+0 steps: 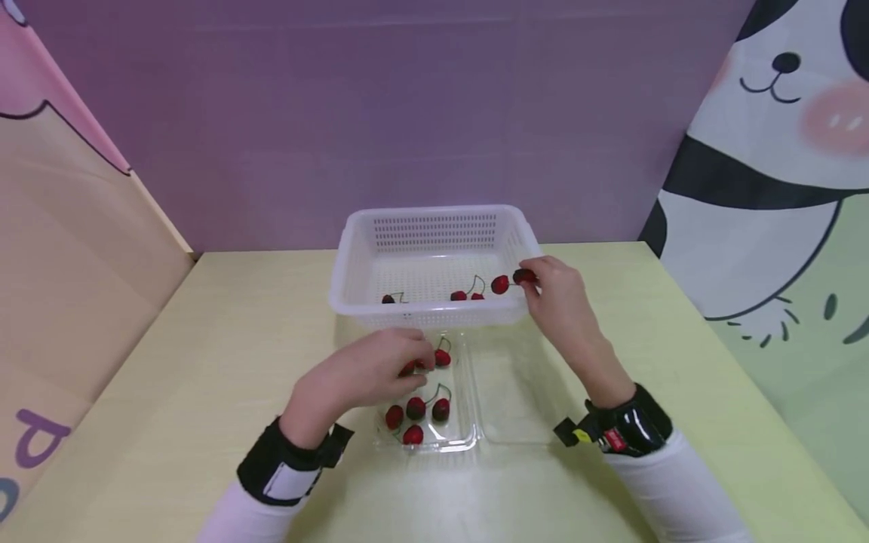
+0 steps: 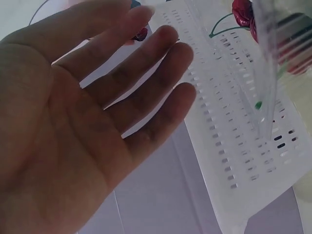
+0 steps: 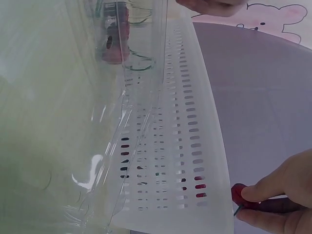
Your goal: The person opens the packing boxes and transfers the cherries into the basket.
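Right hand (image 1: 561,300) pinches a cherry (image 1: 524,277) (others (image 1: 416,409) near left hand (image 1: 373,367)).

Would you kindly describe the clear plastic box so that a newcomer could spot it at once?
On the pale table, find the white basket. Just on its near side, partly covered by the person's left hand in the head view, lies the open clear plastic box, with red cherries in it. Unlike the slotted basket, it is see-through.
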`<state>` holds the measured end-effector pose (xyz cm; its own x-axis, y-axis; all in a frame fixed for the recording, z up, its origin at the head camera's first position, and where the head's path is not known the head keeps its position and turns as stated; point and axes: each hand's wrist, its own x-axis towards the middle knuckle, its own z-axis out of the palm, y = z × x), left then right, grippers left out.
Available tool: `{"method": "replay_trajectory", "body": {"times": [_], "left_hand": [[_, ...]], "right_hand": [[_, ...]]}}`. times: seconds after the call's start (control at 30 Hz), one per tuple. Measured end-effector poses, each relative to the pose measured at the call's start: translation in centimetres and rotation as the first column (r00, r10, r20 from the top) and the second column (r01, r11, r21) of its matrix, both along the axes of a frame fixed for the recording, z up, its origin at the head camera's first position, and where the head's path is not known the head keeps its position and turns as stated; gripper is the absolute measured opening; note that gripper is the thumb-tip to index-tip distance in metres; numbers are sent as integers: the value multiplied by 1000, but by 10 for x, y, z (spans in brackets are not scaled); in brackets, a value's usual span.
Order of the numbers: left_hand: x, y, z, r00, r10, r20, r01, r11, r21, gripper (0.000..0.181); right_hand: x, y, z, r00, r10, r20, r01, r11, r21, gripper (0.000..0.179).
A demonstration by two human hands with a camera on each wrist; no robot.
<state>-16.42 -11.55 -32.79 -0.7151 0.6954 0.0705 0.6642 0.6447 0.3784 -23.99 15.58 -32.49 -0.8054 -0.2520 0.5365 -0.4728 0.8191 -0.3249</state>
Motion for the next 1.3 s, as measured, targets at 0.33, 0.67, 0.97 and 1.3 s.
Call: {"method": "replay_trajectory", "body": {"times": [0.33,0.67,0.97,1.3], "left_hand": [[5,6,-1,977,24,212,5,991,-136,19],[9,12,-5,940,84,332,-27,984,-174,24],[13,16,-8,931,140,336,-59,969,-240,26],[13,19,-13,923,173,344,-80,960,-268,32]], "right_hand": [[-2,2,-1,999,-36,26,35,999,30,24],[-3,3,-3,998,-44,46,42,998,44,24],[-5,6,-5,999,-46,27,46,999,17,23],[-8,7,-7,999,-40,23,40,999,-15,20]]}}
